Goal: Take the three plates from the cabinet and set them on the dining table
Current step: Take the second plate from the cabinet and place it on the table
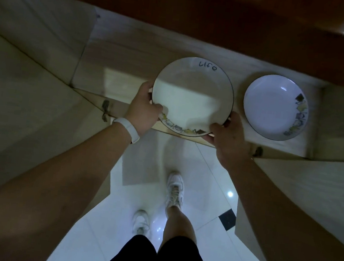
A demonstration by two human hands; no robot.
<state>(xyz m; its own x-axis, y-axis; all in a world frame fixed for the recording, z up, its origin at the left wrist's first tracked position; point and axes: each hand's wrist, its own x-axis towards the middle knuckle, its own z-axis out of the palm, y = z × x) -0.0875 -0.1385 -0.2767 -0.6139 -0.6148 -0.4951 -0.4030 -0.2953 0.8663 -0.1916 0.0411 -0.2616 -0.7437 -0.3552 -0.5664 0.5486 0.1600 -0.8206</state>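
Left grip [145,107] and right grip [228,141] clasp opposite edges of the round white dark-rimmed ceramic plate [192,96], likely to lift it level off the pale wooden shelf [132,60].

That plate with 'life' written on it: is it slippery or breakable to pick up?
The plate looks glazed and shiny, so probably rigid yet somewhat slick; the left hand and right hand both grip its rim. It looks ceramic, so it would likely break on the tiled floor below.
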